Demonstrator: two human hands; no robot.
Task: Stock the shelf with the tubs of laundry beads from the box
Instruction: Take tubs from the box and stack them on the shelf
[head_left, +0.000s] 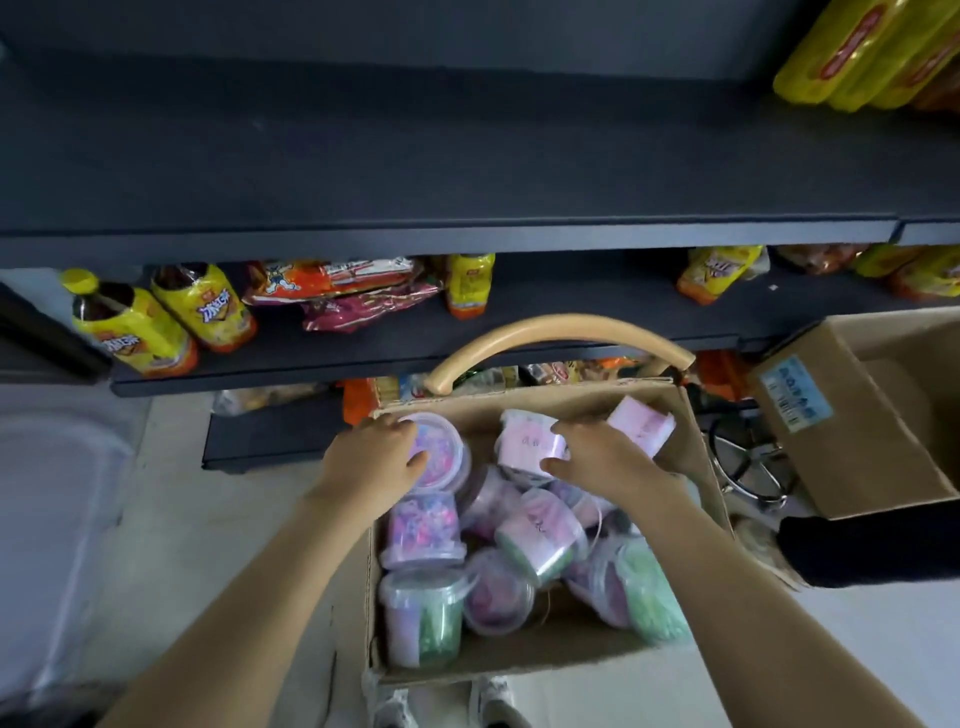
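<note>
An open cardboard box (566, 652) sits low in front of me, holding several clear tubs of laundry beads in purple, pink and green. My left hand (376, 460) grips a purple tub (444, 457) at the box's far left corner. My right hand (605, 457) holds a pink-labelled tub (527, 444) at the far middle. Another pink-labelled tub (644, 423) lies just beyond my right hand. The dark shelf (415, 156) above the box is bare over most of its width.
Yellow packs (862, 52) stand on the top shelf's right end. The lower shelf carries yellow-labelled bottles (135, 327) and snack bags (343, 291). A curved wooden handle (561, 332) arches behind the box. A second cardboard box (857, 415) stands to the right.
</note>
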